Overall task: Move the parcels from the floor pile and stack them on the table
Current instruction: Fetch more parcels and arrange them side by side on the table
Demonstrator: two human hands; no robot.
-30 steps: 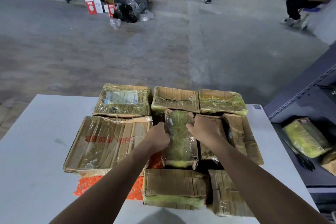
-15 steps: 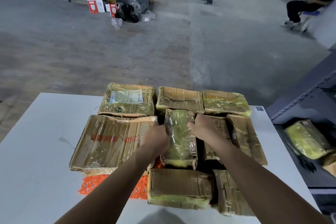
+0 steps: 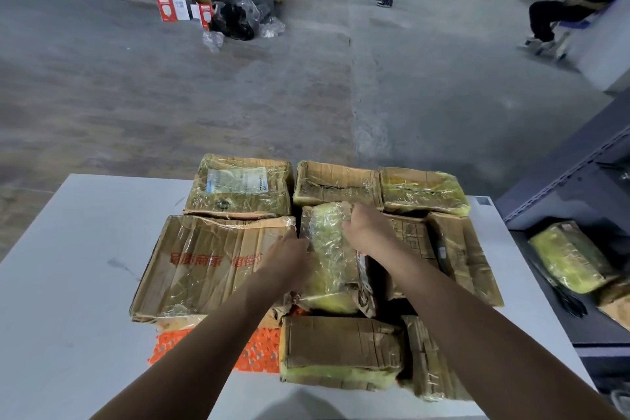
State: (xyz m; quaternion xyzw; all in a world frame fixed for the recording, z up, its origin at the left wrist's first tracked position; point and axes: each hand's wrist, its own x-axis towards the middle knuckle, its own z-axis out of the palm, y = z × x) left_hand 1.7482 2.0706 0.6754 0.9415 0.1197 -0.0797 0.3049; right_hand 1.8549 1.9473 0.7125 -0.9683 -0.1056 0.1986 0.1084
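Gripping the narrow yellow-green film-wrapped parcel (image 3: 329,249) by both long sides, our left hand (image 3: 289,257) and right hand (image 3: 366,227) hold it atop the taped cardboard parcels (image 3: 211,262) on the white surface (image 3: 85,266). We judge it may tip into the dark gap (image 3: 379,274) beside it.

parcels (image 3: 218,266) packed tight; table (image 3: 68,283) left side apparently passable.

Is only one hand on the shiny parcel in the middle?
No, the left hand and the right hand both grip the parcel, one on each side.
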